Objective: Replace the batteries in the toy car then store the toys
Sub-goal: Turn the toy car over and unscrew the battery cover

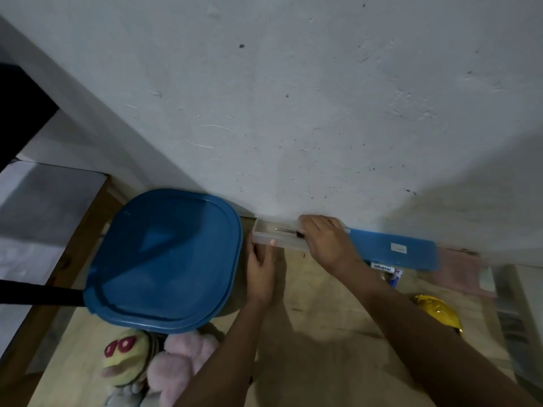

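Currently on the wooden table [323, 304], against a white wall [293, 113]:

Item 1: clear case [262, 238], open, at the wall's foot. Its blue lid [393, 251] lies flat to the right along the wall and bears a small white label.

Item 2: screwdriver [286, 230], thin metal shaft pointing left inside the case, dark handle at the right end.

Item 3: right hand [323, 239], knuckles up, fingers curled over the screwdriver's handle above the case.

Item 4: left hand [260, 268], fingers fairly straight, tips against the case's near wall at its left end; it holds nothing.

Item 5: batteries [382, 267], white-labelled, lying just beside the right wrist, below the case's lid.

Item 6: yellow toy [437, 311], glossy, on the table right of the right forearm, well apart from the case; too blurred for detail.

Item 7: large blue container lid [164, 259], rounded square, left of the case and just beside the left hand.

Item 8: green plush [126, 359] with red eyes and pink plush [182, 365], touching each other at the near left, below the large lid.
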The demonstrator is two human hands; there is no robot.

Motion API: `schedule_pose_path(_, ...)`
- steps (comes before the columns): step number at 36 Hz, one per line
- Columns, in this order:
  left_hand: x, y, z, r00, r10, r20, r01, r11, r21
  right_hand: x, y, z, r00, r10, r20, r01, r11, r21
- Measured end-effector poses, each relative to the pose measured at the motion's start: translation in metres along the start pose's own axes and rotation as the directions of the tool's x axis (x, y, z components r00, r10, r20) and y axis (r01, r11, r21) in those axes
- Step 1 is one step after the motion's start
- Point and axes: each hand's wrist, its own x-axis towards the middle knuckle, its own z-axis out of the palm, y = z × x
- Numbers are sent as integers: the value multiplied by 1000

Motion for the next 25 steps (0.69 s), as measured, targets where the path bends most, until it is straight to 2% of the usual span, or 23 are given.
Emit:
schedule_pose_path(2, -2, 2, 1, 1000, -1, 2, 1, 1000, -6, -1, -1, -3, 1000, 24, 16, -23, 999, -22)
schedule_pose_path(8, -6, 13, 6, 998, -21, -63, 19, 999, -27, 3, 4, -18, 996, 51, -67, -61, 986, -158)
schedule_pose_path(12, -5, 17, 8, 997, 2, -78, -4, 1000, -17, 7, 8, -17, 988, 41, -147, -54, 995, -82)
schedule_pose_path(15, -5, 11, 3, 998, 3, -59, 0, 999, 45, 6, 5, -20, 976, 148, -159, -136, 987, 83)
schedule_pose_path(17, -6, 8, 0, 999, 12, -41, -8, 996, 84, 4, 4, -21, 972, 195, -130, -177, 974, 142)
schedule_pose_path(21, -7, 8, -5, 999, 43, -12, -41, 995, 93, -5, 6, -18, 991, 131, -36, -124, 981, 149)
schedule_pose_path(23, -6, 9, -6, 998, 56, -9, -55, 994, 97, -8, 8, -15, 992, 90, 93, -102, 985, 140)
schedule_pose_path(25, -6, 9, -7, 998, 58, -9, -56, 992, 111, -10, 8, -13, 962, 87, 258, -115, 989, 95)
